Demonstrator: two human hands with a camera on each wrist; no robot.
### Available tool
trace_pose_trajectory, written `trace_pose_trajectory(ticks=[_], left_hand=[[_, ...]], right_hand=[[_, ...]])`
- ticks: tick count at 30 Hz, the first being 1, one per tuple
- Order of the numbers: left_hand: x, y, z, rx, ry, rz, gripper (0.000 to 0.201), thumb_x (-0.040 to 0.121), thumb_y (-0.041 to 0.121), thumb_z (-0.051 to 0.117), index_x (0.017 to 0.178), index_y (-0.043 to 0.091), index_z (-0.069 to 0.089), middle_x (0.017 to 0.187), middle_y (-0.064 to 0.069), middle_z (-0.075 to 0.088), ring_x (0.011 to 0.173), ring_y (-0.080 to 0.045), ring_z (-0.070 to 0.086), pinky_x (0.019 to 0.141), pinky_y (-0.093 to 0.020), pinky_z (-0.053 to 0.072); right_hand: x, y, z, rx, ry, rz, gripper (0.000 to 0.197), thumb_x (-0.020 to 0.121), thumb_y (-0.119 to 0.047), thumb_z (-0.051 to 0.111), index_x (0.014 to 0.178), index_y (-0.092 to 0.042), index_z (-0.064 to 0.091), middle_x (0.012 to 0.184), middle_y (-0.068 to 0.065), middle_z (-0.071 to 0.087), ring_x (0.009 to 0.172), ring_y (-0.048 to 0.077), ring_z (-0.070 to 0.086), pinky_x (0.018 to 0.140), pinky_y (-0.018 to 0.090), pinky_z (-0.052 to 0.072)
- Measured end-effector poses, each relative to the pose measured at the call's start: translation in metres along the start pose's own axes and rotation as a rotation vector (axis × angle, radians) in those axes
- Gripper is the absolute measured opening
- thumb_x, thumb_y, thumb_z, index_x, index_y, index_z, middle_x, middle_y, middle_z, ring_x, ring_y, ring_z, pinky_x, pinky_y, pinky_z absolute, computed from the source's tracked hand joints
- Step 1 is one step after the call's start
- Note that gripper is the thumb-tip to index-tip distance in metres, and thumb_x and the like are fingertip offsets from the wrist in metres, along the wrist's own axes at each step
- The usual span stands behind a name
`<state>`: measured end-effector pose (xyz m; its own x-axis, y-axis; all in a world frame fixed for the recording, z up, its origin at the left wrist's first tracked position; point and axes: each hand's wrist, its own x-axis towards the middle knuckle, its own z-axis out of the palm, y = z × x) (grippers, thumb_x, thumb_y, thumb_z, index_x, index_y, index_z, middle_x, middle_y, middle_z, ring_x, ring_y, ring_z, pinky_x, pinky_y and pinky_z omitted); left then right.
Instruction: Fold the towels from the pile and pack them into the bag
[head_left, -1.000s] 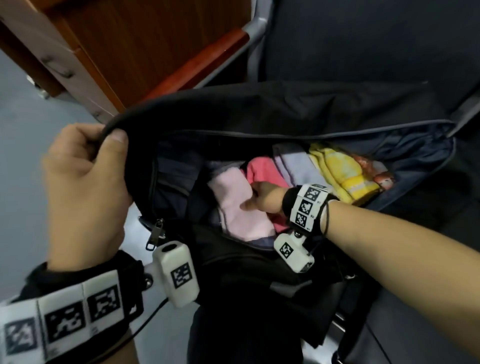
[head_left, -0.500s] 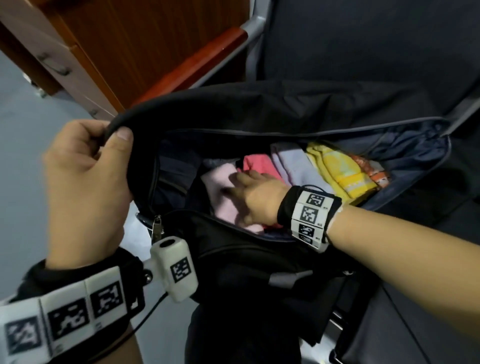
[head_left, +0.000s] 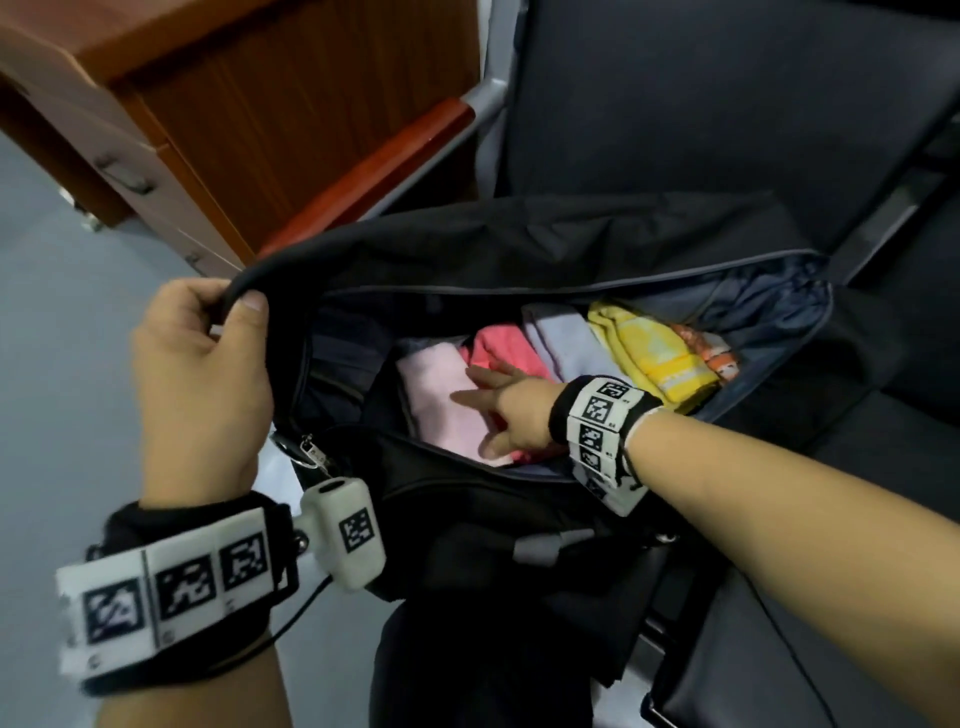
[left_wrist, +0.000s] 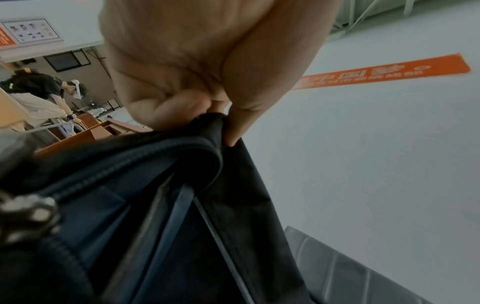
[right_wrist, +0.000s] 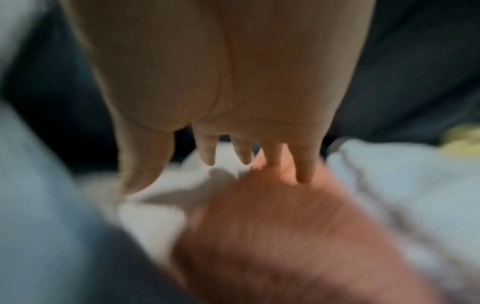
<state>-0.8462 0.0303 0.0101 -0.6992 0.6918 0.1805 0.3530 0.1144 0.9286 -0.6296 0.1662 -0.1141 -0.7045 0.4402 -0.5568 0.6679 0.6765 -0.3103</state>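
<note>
A black bag (head_left: 545, 244) lies unzipped on a dark seat. My left hand (head_left: 208, 364) grips its raised rim (left_wrist: 207, 127) at the left end, thumb on the inside. Folded towels stand side by side inside: light pink (head_left: 441, 405), coral pink (head_left: 506, 345), pale lilac (head_left: 561, 338), yellow (head_left: 654, 353), and an orange-patterned one (head_left: 711, 358) at the right. My right hand (head_left: 498, 402) is inside the bag with straight, spread fingers (right_wrist: 303, 170) lying over the light pink (right_wrist: 155, 216) and coral (right_wrist: 272, 226) towels, holding nothing.
A wooden cabinet (head_left: 208, 104) and a red-brown armrest (head_left: 374, 176) stand behind the bag's left end. The dark seat back (head_left: 727, 93) rises behind. Grey floor (head_left: 52, 364) lies to the left. Another person (left_wrist: 39, 96) stands far off in the left wrist view.
My right hand turned from knuckles-down between the towels to flat, with fingers spread over the light pink towel. My left hand kept hold of the bag's rim.
</note>
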Motion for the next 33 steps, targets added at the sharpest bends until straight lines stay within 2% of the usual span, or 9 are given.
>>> trace_pose_trajectory(ticks=[2,5,7,10,12,19,23,28,33], left_hand=[[-0.004,0.002,0.003,0.070,-0.030,-0.017,0.017,0.079,0.049,0.054,0.091,0.038,0.058,0.087,-0.001,0.063,0.077,-0.029,0.062,0.064,-0.045,0.053],[-0.017,0.015,0.008,0.212,-0.143,-0.067,0.048,0.083,0.039,0.061,0.126,0.023,0.051,0.118,-0.008,0.061,0.107,-0.034,0.062,0.092,-0.054,0.054],[-0.030,0.029,0.014,0.363,-0.186,-0.045,0.063,0.085,0.036,0.064,0.142,0.019,0.044,0.137,-0.016,0.052,0.123,-0.039,0.054,0.105,-0.056,0.046],[-0.066,0.061,0.037,0.496,-0.201,0.050,0.059,0.089,0.033,0.066,0.143,0.017,0.047,0.149,-0.019,0.040,0.136,-0.043,0.039,0.116,-0.051,0.032],[-0.099,0.083,0.063,0.456,-0.269,0.100,0.050,0.089,0.029,0.068,0.136,0.019,0.055,0.146,-0.015,0.046,0.135,-0.038,0.043,0.114,-0.050,0.035],[-0.253,0.140,0.192,0.278,-0.652,0.339,0.023,0.086,0.009,0.068,0.109,0.014,0.071,0.113,-0.008,0.069,0.108,-0.026,0.063,0.095,-0.033,0.045],[-0.353,0.171,0.270,0.268,-0.867,0.428,0.021,0.089,0.013,0.069,0.109,0.016,0.072,0.110,-0.002,0.069,0.103,-0.018,0.064,0.094,-0.028,0.047],[-0.479,0.204,0.361,0.261,-1.103,0.499,0.020,0.093,0.014,0.066,0.112,0.017,0.070,0.113,0.000,0.069,0.108,-0.015,0.062,0.094,-0.026,0.045],[-0.589,0.223,0.434,0.273,-1.262,0.550,0.020,0.092,0.010,0.066,0.112,0.013,0.070,0.112,-0.002,0.070,0.107,-0.015,0.063,0.095,-0.025,0.046]], right_hand=[[-0.021,0.003,-0.011,0.031,0.109,-0.025,0.083,0.086,-0.044,0.071,0.155,-0.030,0.027,0.165,0.007,0.015,0.149,0.033,0.019,0.119,0.044,0.025],[-0.067,0.004,-0.024,0.069,0.287,-0.006,0.074,0.087,-0.039,0.071,0.151,-0.019,0.038,0.152,0.011,0.038,0.135,0.032,0.042,0.110,0.034,0.034],[-0.108,0.007,-0.026,0.125,0.388,0.009,0.069,0.088,-0.033,0.071,0.148,-0.017,0.042,0.146,0.011,0.046,0.132,0.030,0.045,0.109,0.034,0.034],[-0.179,0.012,-0.017,0.198,0.533,0.040,0.063,0.089,-0.032,0.069,0.146,-0.018,0.045,0.147,0.007,0.046,0.137,0.024,0.039,0.112,0.029,0.027],[-0.231,0.020,-0.004,0.211,0.626,0.091,0.062,0.089,-0.035,0.069,0.145,-0.019,0.047,0.149,0.004,0.045,0.140,0.021,0.037,0.116,0.032,0.027],[-0.420,0.081,0.083,0.394,0.816,0.402,0.051,0.093,-0.037,0.063,0.141,-0.028,0.048,0.140,-0.003,0.049,0.128,0.018,0.049,0.105,0.039,0.044],[-0.525,0.131,0.153,0.453,0.869,0.613,0.049,0.093,-0.039,0.062,0.140,-0.030,0.048,0.137,-0.005,0.050,0.124,0.017,0.051,0.101,0.040,0.047],[-0.646,0.194,0.246,0.542,1.001,0.870,0.047,0.089,-0.032,0.066,0.134,-0.025,0.055,0.130,0.000,0.057,0.120,0.019,0.055,0.102,0.037,0.045],[-0.723,0.253,0.338,0.651,1.015,1.129,0.036,0.090,-0.019,0.060,0.125,-0.024,0.064,0.117,0.006,0.064,0.108,0.027,0.061,0.091,0.032,0.047]])
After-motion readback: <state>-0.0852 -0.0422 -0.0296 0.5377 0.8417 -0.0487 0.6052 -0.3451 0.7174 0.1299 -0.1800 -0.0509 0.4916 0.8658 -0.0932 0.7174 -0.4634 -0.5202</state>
